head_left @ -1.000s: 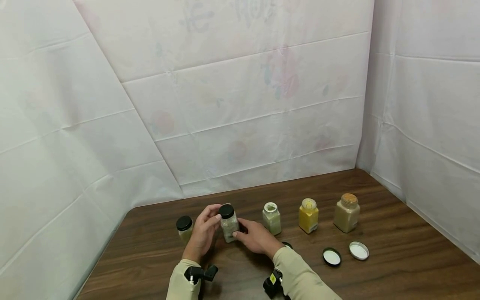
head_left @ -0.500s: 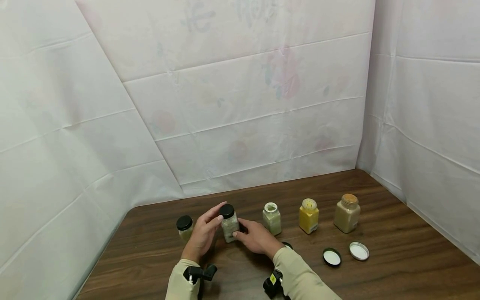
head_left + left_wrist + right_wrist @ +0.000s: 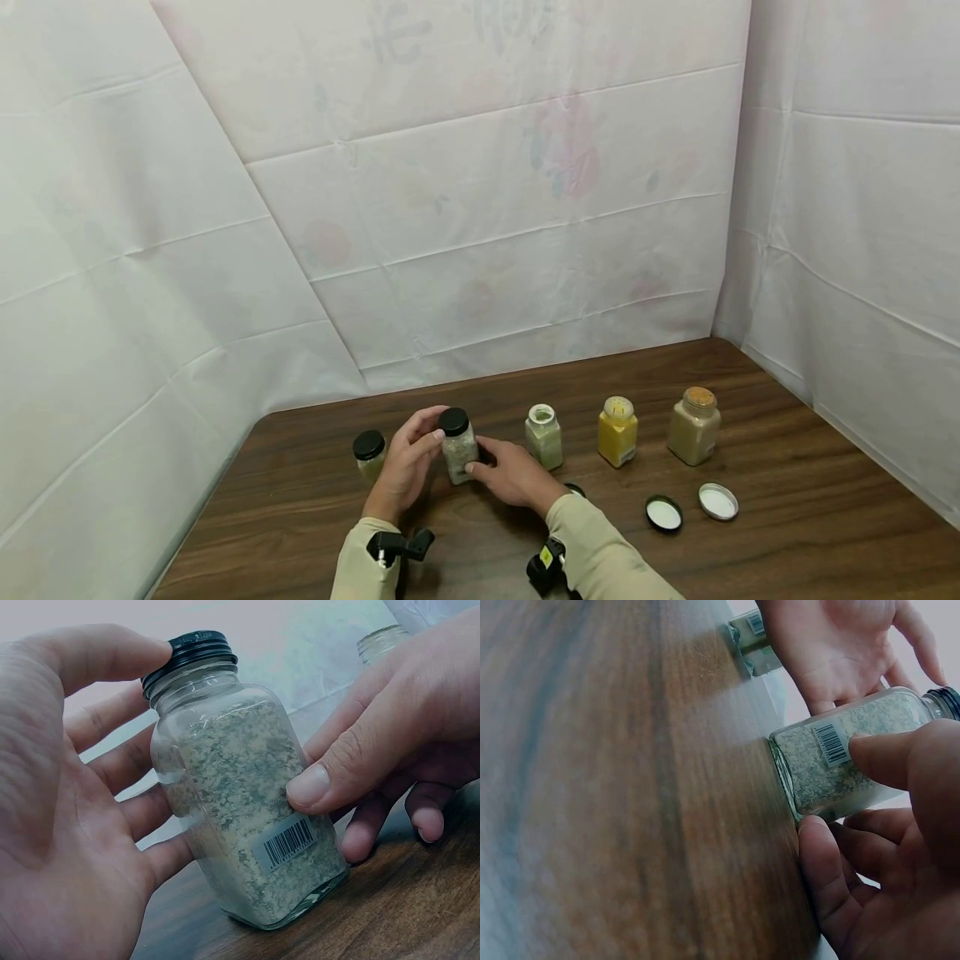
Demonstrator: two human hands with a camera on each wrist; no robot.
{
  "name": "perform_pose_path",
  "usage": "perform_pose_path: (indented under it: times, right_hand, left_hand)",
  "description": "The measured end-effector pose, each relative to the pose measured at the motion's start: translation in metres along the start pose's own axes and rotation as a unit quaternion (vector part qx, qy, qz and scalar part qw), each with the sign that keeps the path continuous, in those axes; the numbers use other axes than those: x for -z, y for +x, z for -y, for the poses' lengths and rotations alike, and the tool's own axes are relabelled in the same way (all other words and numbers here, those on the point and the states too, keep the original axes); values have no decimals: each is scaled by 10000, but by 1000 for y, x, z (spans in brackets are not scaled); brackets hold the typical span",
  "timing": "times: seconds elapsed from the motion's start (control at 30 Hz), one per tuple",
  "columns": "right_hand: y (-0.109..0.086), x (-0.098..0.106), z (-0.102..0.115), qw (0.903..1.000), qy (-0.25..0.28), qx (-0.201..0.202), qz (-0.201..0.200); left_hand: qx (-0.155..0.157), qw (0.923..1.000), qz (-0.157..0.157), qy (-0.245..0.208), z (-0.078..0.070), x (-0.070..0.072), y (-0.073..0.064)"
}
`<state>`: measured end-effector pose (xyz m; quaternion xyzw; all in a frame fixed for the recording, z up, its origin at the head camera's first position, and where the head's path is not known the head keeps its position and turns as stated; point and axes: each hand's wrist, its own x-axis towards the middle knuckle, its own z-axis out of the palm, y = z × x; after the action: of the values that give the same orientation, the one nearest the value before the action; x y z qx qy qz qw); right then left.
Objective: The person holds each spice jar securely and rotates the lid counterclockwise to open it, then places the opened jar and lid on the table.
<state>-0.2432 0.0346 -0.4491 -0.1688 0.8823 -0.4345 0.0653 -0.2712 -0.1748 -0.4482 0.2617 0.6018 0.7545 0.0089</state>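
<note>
Glass jar (image 3: 458, 450) stands tilted; right hand (image 3: 510, 473) grips its body, left hand (image 3: 408, 461) pinches the cap (image 3: 453, 421) — it could slip and topple.

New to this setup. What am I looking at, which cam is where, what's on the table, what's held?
No machine: a person works with bare hands, wearing three cameras. The wide picture comes from the head; the two close-ups come from each wrist.

On the table stand five spice jars. The left hand touches the black cap of the herb jar with thumb and fingertips. The right hand steadies its glass body, thumb pressed by the barcode.

A second capped jar stands at the left. Three jars at the right are uncapped: pale green, yellow, tan. Two loose lids lie in front.
</note>
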Motion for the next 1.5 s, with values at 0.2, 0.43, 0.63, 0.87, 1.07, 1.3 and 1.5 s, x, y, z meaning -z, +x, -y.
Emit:
perform_pose_path:
  times: [0.2, 0.43, 0.63, 0.87, 1.07, 1.3, 1.5]
  right_hand:
    - [-1, 0, 1, 10000, 34, 29, -14]
    - [-3, 0, 2, 10000, 6, 38, -82]
    - [-4, -1, 3, 9999, -8, 32, -126]
    - [-5, -1, 3, 9999, -5, 26, -123]
    - [-5, -1, 3, 9999, -1, 30, -111]
    - [-5, 0, 3, 10000, -14, 24, -91]
    - [-4, 1, 4, 9999, 18, 62, -80]
  left_hand:
    - [-4, 9998, 12, -197, 2, 2, 0]
    - [22, 9999, -111, -55, 2, 1, -1]
    - [105, 9997, -56, 218, 1, 2, -2]
    - [221, 9992, 154, 299, 0, 2, -3]
    - [250, 9986, 403, 224, -1, 2, -3]
    - [208, 9987, 405, 214, 0, 2, -2]
    - [199, 9994, 225, 170, 0, 0, -2]
